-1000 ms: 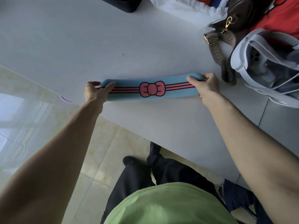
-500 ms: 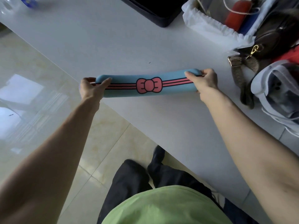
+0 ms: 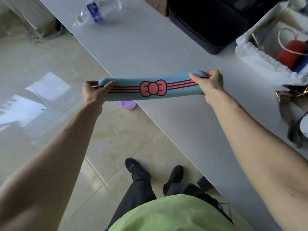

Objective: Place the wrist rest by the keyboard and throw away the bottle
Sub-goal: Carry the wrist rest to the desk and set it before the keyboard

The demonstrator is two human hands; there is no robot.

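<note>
Floor [image 3: 41,67]: glossy pale tile, open along the left of the frame. Table [image 3: 166,52]: white, its near edge running diagonally from upper left to lower right; the person stands at that edge, both shoes on the tile.

Left hand [image 3: 93,93]: clenched on the left end of the wrist rest [image 3: 150,88], thumb on top. This end overhangs the floor, past the table edge. A lilac object [image 3: 125,104] shows just below the rest, mostly hidden.

Wrist rest: blue, long, slightly bowed, held level between both hands above the table edge; whether it touches the table cannot be told. Marking: pink stripes and a pink bow, no writing.

Bottle [image 3: 98,10]: clear plastic, lying on its side on the far left of the table, well apart from the rest. Blue label, text unreadable.

Bare table surface lies between bottle and rest.

Right hand [image 3: 210,82]: clenched on the right end, over the table.

Far right: black case [image 3: 208,22], white lined box [image 3: 260,52], brown strap [image 3: 293,104].
</note>
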